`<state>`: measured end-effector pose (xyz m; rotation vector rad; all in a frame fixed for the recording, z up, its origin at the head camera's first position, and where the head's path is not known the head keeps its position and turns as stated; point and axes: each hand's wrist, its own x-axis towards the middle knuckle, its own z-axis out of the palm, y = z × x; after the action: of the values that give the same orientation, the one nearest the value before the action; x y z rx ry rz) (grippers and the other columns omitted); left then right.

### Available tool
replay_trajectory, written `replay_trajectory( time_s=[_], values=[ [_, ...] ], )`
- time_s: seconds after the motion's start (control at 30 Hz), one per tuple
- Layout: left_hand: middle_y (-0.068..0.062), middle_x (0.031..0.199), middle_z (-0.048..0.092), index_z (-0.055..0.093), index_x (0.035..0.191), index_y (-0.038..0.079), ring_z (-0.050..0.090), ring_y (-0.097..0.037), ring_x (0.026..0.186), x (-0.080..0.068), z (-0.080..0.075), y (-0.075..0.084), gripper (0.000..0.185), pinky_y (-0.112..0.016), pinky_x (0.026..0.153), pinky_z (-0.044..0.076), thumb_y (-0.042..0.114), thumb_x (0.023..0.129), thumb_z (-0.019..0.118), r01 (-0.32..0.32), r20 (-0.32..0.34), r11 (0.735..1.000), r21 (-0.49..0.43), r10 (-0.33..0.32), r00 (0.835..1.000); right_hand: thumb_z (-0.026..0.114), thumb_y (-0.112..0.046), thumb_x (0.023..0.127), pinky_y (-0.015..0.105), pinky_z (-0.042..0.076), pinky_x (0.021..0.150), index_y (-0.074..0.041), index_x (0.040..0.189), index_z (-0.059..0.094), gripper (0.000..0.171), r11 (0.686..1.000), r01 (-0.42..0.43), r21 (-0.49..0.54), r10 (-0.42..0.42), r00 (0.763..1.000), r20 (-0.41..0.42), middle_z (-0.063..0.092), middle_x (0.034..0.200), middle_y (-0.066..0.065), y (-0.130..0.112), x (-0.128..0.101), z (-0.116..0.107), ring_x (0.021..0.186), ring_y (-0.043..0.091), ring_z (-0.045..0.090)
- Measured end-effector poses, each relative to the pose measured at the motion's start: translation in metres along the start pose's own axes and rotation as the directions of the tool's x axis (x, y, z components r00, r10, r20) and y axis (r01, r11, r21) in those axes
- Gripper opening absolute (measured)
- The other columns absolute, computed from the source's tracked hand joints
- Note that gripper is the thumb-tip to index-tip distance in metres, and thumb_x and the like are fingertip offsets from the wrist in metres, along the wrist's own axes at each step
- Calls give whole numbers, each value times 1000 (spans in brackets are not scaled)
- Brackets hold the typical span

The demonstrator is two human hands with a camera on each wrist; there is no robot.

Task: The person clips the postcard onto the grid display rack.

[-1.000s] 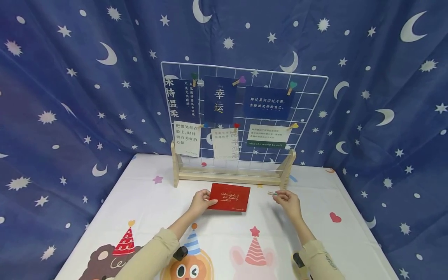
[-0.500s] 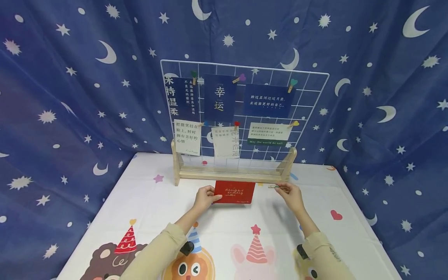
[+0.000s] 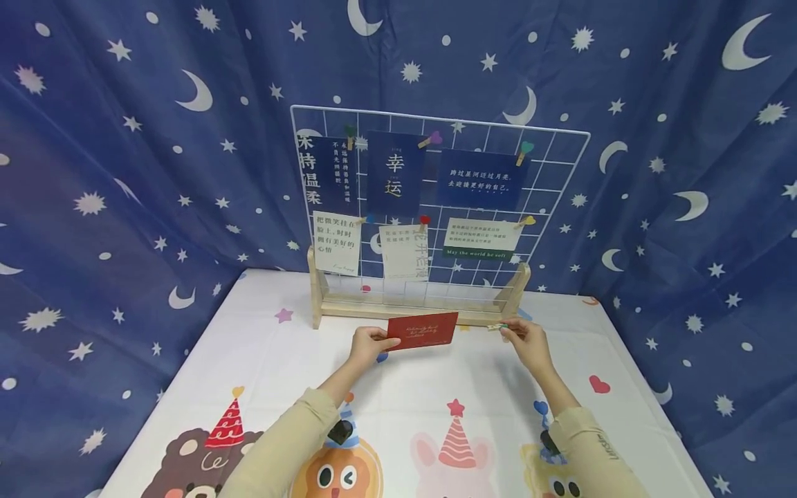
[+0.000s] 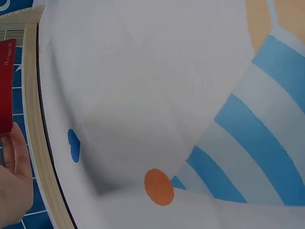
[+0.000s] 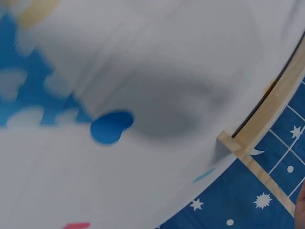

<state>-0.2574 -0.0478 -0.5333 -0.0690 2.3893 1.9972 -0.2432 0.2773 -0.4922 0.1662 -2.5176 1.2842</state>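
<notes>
The left hand (image 3: 369, 344) pinches the red card (image 3: 423, 330) by its 9 o'clock edge, lifted just before the wooden base (image 3: 417, 312) of the wire grid (image 3: 560, 200), while the right hand (image 3: 526, 340), at 3 o'clock from the card, pinches a small wooden clip (image 3: 496, 326).

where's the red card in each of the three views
Head: the red card is at centre, lifted off the table, held at its left end by the left hand, just in front of the wooden base.
Left wrist: a strip of it at the far left edge.
Right wrist: not in it.
Shared landmark: the wooden base.
</notes>
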Motion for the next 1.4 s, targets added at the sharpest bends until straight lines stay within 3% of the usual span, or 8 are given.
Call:
replay_trajectory(
  time_s=[0.4, 0.63, 0.83, 1.03, 1.13, 1.2, 1.33, 1.4],
  values=[
    [-28, 93, 69, 67, 97, -14, 71, -26, 73, 3, 14, -2, 25, -30, 61, 59, 4, 80, 72, 8, 35, 999, 48, -10, 999, 66, 3, 83, 11, 49, 63, 11, 96, 66, 15, 993, 62, -97, -63, 998, -7, 68, 86, 23, 7, -2, -17, 70, -2, 58],
    [-21, 87, 69, 66, 99, -13, 66, -14, 67, 12, 33, 8, 29, -26, 61, 58, 8, 81, 73, -34, 59, 999, 13, 33, 998, 67, 3, 82, 7, 46, 64, 8, 98, 66, 16, 994, 48, -99, -54, 996, -64, 69, 90, 23, 2, 9, -18, 71, -6, 56],
    [-25, 96, 66, 63, 107, -14, 69, -29, 79, 28, 44, 13, 29, -36, 70, 59, 2, 84, 68, -50, 82, 999, -10, 51, 995, 69, 4, 81, 2, 41, 64, 8, 97, 66, 17, 997, 12, -78, -25, 985, -169, 69, 92, 25, -4, 20, -18, 69, -13, 50],
    [-13, 87, 67, 67, 101, -6, 69, -21, 71, 94, 66, -57, 26, -30, 60, 59, 7, 79, 75, -191, 75, 963, -188, 208, 975, 64, -1, 86, 11, 44, 65, 6, 101, 66, 17, 988, 29, -150, -56, 982, -181, 70, 91, 22, -8, 32, -18, 74, 19, 63],
    [-16, 87, 67, 66, 102, -7, 69, -22, 71, 120, 78, -84, 28, -33, 59, 59, 5, 78, 75, -184, 43, 954, -238, 199, 979, 62, -2, 88, 17, 46, 65, 8, 103, 65, 17, 985, 50, -168, -77, 984, -160, 69, 92, 23, -11, 39, -20, 78, 32, 65],
    [-19, 90, 67, 65, 104, -9, 69, -22, 73, 112, 77, -69, 29, -34, 61, 59, 3, 78, 74, -141, 24, 959, -246, 151, 988, 61, -2, 89, 18, 47, 65, 8, 103, 64, 17, 983, 57, -177, -84, 985, -148, 69, 92, 24, -14, 43, -21, 78, 33, 65],
    [-30, 96, 65, 61, 106, -16, 65, -17, 69, 76, 70, -10, 29, -34, 64, 59, -5, 81, 69, -66, -29, 975, -214, 61, 998, 59, -1, 90, 22, 48, 65, 9, 104, 64, 18, 980, 62, -191, -89, 987, -133, 68, 92, 25, -19, 53, -24, 79, 34, 66],
    [-30, 95, 66, 61, 105, -16, 64, -15, 68, 83, 73, -14, 27, -34, 63, 59, -5, 81, 68, -64, -51, 977, -201, 55, 997, 59, 0, 90, 28, 50, 66, 9, 104, 64, 18, 978, 64, -197, -91, 987, -133, 68, 92, 26, -22, 58, -25, 79, 35, 66]
  ],
)
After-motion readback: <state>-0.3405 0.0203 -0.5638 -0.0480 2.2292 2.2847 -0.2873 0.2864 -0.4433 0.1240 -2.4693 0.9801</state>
